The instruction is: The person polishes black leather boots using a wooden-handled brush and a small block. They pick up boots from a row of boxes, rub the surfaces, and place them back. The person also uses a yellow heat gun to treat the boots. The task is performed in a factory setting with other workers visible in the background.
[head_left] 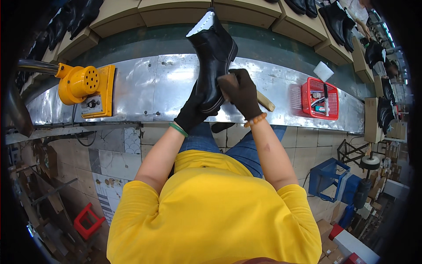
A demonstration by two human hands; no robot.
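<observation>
A black ankle boot (210,57) with a white-lined opening is held over the metal bench, its toe toward me and its shaft pointing away. My left hand (192,111), in a black glove, is wrapped around the toe end from below and the left. In my gloved right hand (244,92) is a small brown block (227,86), pinched at the right side of the boot by the sole edge. Whether the block touches the boot, I cannot tell. Just right of that hand lies a wooden strip like a handle (266,101), partly hidden behind it.
The metal bench (171,66) runs across in front of me. On its left stands a yellow machine with a perforated round head (83,83). A red basket (332,115) of tools is on the right, with a white block (323,71) at its far edge. Cardboard boxes (171,13) bearing boots line the back.
</observation>
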